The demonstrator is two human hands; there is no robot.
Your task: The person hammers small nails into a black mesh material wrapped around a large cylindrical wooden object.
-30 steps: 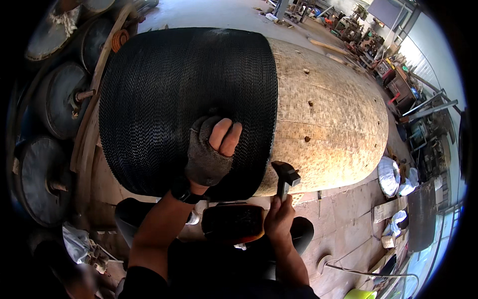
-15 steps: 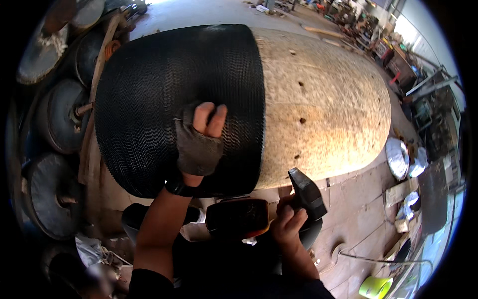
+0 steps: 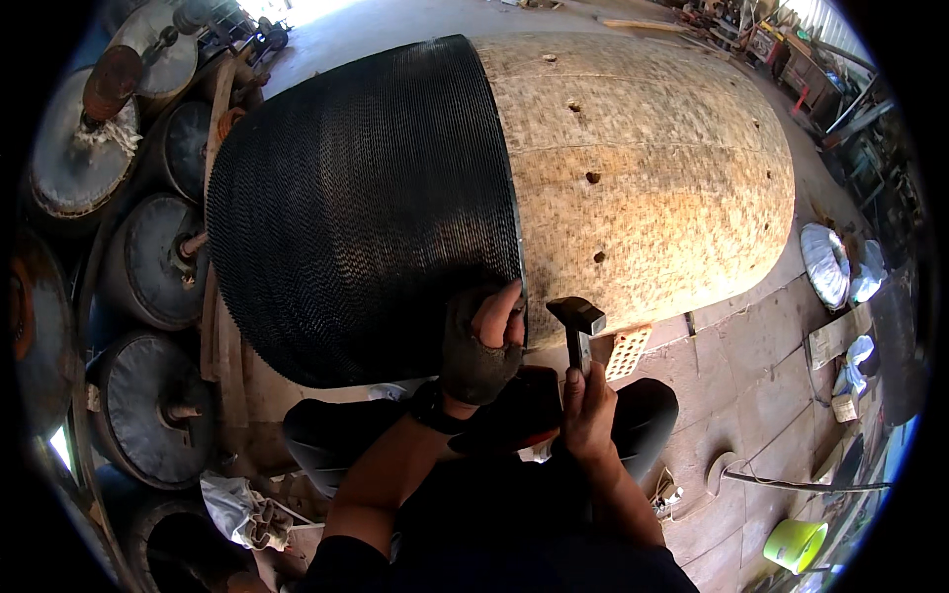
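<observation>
A large roller lies in front of me. Its right part is bare, mottled tan wood (image 3: 652, 128) dotted with dark holes. Rows of black toothed strip (image 3: 366, 188) cover its left part and end in a straight edge near the middle. My left hand (image 3: 482, 346), in a dark fingerless glove, is at the near end of that edge with its fingers pinched together; what is between them cannot be made out. In my right hand (image 3: 590, 410), a hammer (image 3: 577, 321) is held by the handle, head up, close to the roller's near side and apart from the strip.
An open dark container (image 3: 529, 405) sits between my knees. Metal-ended rollers (image 3: 153, 410) line the left behind a wooden beam (image 3: 213, 277). On the tiled floor to the right are a perforated brick (image 3: 629, 353), white bundles (image 3: 825, 265), a rod on a round base (image 3: 727, 474) and a yellow-green bucket (image 3: 794, 544).
My left hand has moved right and nearer, from the middle of the black strip to its edge. My right hand has turned the hammer more upright.
</observation>
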